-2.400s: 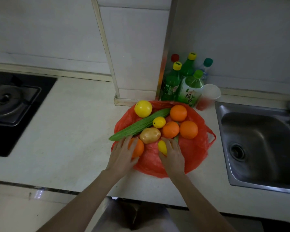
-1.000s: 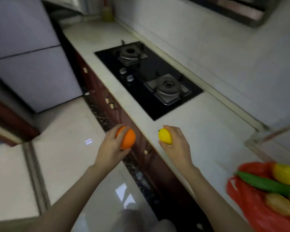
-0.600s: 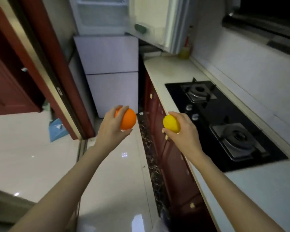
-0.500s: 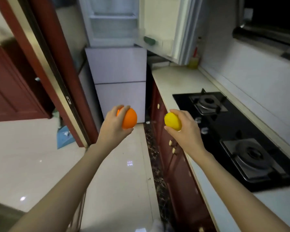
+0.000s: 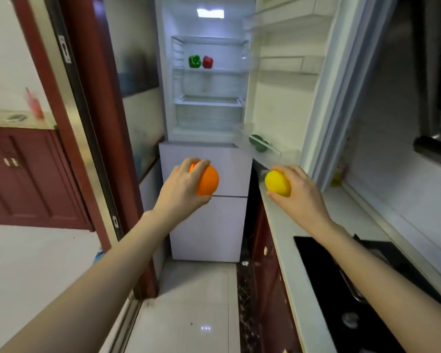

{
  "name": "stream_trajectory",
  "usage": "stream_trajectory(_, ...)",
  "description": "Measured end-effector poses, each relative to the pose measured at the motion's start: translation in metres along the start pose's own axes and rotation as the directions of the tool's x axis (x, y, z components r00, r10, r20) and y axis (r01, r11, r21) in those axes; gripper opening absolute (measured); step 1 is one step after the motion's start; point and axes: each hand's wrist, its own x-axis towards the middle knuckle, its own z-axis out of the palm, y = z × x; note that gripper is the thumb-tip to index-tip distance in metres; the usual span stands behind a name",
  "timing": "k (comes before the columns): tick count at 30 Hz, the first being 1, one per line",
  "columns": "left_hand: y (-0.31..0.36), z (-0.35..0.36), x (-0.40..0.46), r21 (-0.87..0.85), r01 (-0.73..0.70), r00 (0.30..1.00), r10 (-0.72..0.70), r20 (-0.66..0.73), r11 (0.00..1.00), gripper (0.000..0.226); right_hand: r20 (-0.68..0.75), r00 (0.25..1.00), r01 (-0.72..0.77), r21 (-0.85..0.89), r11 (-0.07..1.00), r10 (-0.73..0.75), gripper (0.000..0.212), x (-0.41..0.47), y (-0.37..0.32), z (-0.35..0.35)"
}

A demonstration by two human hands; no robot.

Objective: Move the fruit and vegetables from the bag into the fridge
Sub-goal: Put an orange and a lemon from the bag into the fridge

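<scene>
1. Woodwork fills our far left: a dark red cabinet (image 5: pixel 23 174) below a pale wall, then a red door frame (image 5: pixel 87 123) running from the top of the view down to the tiled floor (image 5: pixel 189 314).
2. Our left arm reaches up and forward from the lower left corner, bare to the wrist, the forearm slanting toward the middle of the view.
3. Our left hand (image 5: pixel 181 189) is held with its back toward us, its fingers (image 5: pixel 201 165) curled over the top and the thumb under, clamped on an orange (image 5: pixel 208 180), which sits in front of the fridge's closed lower doors.
4. Straight ahead stands the fridge (image 5: pixel 209 98), its upper door swung open to the right and its interior lit.
5. On a middle shelf we see a green pepper (image 5: pixel 194 61) and a red pepper (image 5: pixel 207 62) just beside each other.
6. A green item (image 5: pixel 259 143) lies in the lowest bin of the open door; we cannot tell what it is.
7. Our right hand (image 5: pixel 298 194) is raised at the same height as the left, well apart from it, above the edge of the counter (image 5: pixel 285 250); its fingers are wrapped round a lemon (image 5: pixel 278 183), which juts out to the left of the palm.
8. Our right arm slants in from the lower right corner, crossing over the black hob (image 5: pixel 341 289).
</scene>
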Motion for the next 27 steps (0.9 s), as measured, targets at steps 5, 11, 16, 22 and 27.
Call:
stream_trajectory(5, -0.038, 0.025, 0.062, 0.007, 0.007, 1.000, -0.007, 0.019, 1.000, 0.081, 0.010, 0.999, 0.036, -0.024, 0.999, -0.036, 0.055, 0.086, 0.011, 0.040)
stream_trajectory(11, -0.095, 0.055, 0.137, -0.037, -0.048, 0.998, 0.049, 0.031, 0.998, 0.078, -0.046, 0.998, -0.040, -0.076, 0.996, 0.037, 0.053, 0.167, 0.027, 0.078)
stream_trajectory(16, -0.119, 0.081, 0.205, -0.102, -0.153, 0.986, 0.159, 0.057, 0.983, 0.079, -0.060, 0.989, -0.141, -0.174, 0.975, 0.132, 0.054, 0.216, 0.046, 0.087)
stream_trajectory(22, -0.133, 0.127, 0.258, -0.192, -0.246, 0.961, 0.265, 0.083, 0.950, 0.078, -0.069, 0.965, -0.260, -0.276, 0.925, 0.251, 0.054, 0.266, 0.080, 0.092)
stream_trajectory(27, -0.142, 0.166, 0.303, -0.221, -0.242, 0.962, 0.263, 0.073, 0.945, 0.078, -0.004, 0.955, -0.279, -0.347, 0.895, 0.297, 0.054, 0.310, 0.126, 0.108)
